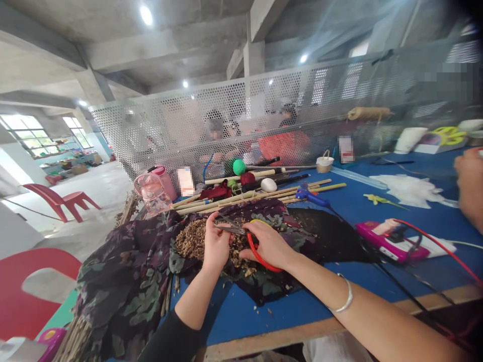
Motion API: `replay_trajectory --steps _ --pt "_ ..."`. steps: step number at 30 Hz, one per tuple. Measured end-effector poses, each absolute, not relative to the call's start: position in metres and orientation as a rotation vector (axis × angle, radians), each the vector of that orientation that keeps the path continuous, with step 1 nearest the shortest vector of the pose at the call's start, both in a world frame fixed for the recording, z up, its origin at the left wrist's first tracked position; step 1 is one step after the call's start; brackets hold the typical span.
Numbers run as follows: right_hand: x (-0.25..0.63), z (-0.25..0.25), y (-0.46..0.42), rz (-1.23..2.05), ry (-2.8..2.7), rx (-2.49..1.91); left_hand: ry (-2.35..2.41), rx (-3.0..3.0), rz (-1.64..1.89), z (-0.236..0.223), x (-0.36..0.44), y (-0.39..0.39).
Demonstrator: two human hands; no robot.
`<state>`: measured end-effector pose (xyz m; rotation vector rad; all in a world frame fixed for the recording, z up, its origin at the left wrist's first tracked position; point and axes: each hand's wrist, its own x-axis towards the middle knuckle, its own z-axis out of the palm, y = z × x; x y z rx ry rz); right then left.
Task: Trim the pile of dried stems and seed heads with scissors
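Observation:
My right hand (pixel 269 244) is closed around the red handles of a pair of scissors (pixel 260 257), whose metal blades point left. Just beyond the blades' tips, the fingers of my left hand (pixel 217 246) are pinched together; what they hold is too small to make out. Both hands are over a heap of brown dried plant bits (pixel 192 240). The heap lies on a dark floral cloth (pixel 132 276) spread across the blue table (pixel 234 324), with crumbs scattered at its near edge.
Behind the heap lie long sticks (pixel 260 193), a green ball (pixel 239 167), a white egg-shaped piece (pixel 268 185) and a blue glue gun (pixel 315 197). A power strip (pixel 388 244) with cables sits right. Another person's hand (pixel 470 186) shows far right. A perforated screen (pixel 181 125) stands behind.

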<state>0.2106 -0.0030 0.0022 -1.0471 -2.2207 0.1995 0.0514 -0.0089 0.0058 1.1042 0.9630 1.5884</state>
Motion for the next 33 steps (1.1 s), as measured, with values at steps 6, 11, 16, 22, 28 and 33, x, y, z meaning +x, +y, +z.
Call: replay_trajectory --steps 6,11,16,22,28,33 --pt "0.21 0.002 -0.004 0.226 -2.21 -1.043 0.912 1.086 1.588 0.005 0.055 -0.01" --pt "0.21 0.001 -0.007 0.282 -2.191 -1.028 0.9 1.059 1.597 0.008 0.059 -0.015" --pt "0.21 -0.003 -0.007 0.301 -2.172 -1.065 0.915 1.052 1.598 0.011 0.06 -0.017" --pt "0.21 0.0 -0.008 0.347 -2.195 -1.112 0.956 1.045 1.584 0.01 0.059 -0.015" --pt "0.212 0.0 -0.005 0.425 -2.18 -1.157 1.046 1.049 1.557 0.008 0.057 -0.012" --pt "0.233 0.002 0.018 0.524 -2.03 -1.197 1.217 1.141 1.413 -0.001 0.052 -0.006"
